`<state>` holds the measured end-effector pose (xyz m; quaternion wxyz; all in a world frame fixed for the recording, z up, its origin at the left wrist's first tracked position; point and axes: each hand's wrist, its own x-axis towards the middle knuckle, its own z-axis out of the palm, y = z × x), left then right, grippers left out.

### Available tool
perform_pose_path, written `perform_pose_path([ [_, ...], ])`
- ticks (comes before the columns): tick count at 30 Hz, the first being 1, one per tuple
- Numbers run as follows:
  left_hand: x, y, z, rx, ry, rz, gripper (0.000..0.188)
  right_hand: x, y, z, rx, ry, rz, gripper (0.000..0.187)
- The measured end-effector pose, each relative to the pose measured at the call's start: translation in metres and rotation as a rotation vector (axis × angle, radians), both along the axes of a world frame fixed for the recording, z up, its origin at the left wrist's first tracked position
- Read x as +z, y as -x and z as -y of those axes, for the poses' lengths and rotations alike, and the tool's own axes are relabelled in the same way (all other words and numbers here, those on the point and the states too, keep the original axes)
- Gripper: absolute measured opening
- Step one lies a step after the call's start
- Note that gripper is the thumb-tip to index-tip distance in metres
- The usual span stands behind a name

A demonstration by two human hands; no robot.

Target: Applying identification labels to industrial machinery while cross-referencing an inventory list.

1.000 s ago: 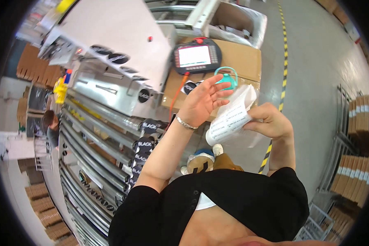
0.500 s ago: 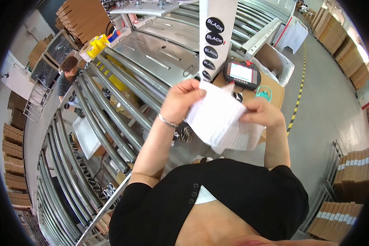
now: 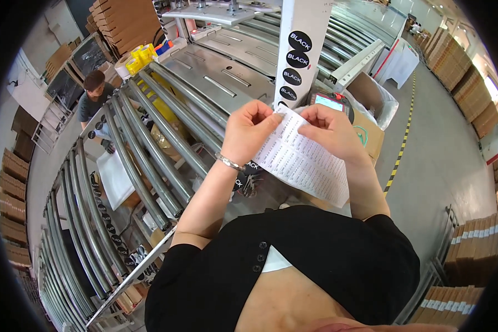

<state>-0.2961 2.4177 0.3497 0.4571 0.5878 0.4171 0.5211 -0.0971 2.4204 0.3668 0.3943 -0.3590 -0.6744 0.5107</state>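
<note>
Between my two hands is a white printed sheet (image 3: 307, 163) with rows of small print and fold creases. My left hand (image 3: 252, 130) pinches its upper left edge between thumb and fingers; a silver bracelet (image 3: 230, 162) circles that wrist. At the top edge my right hand (image 3: 335, 133) grips the sheet too, thumb tip on the paper and fingers curled. The lower part of the sheet hangs free toward my body. Partly hidden behind my right hand is a dark handheld device (image 3: 333, 102) with a lit screen.
A white post (image 3: 304, 33) with round black stickers rises just beyond my hands. Metal conveyor rollers (image 3: 144, 149) run along the left, near a steel plate (image 3: 221, 66). Yellow tape rolls (image 3: 143, 55) sit at the far left, where a co-worker (image 3: 97, 94) bends. A cardboard box (image 3: 371, 133) stands right.
The sheet has turned over and spread out, its dense print now facing me. My right hand has shifted left and up, closer to my left hand.
</note>
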Motion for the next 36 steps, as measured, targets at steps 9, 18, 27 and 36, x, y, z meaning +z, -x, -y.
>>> perform_pose_path([
  [9, 0.002, -0.042, -0.043, -0.692, 0.045, 0.302, 0.032, -0.016, -0.049, -0.036, 0.114, 0.046, -0.076, 0.013],
  [18, -0.037, -0.028, -0.075, -0.659, 0.2, 0.366, 0.03, -0.016, -0.056, -0.049, 0.008, 0.067, 0.106, 0.016],
  [27, -0.032, -0.036, -0.052, -0.623, 0.14, 0.391, 0.058, -0.039, -0.044, -0.045, 0.036, 0.05, -0.044, 0.02],
  [36, -0.05, -0.03, -0.065, -0.588, 0.218, 0.287, 0.017, -0.028, -0.046, -0.037, -0.074, -0.098, 0.2, 0.016],
])
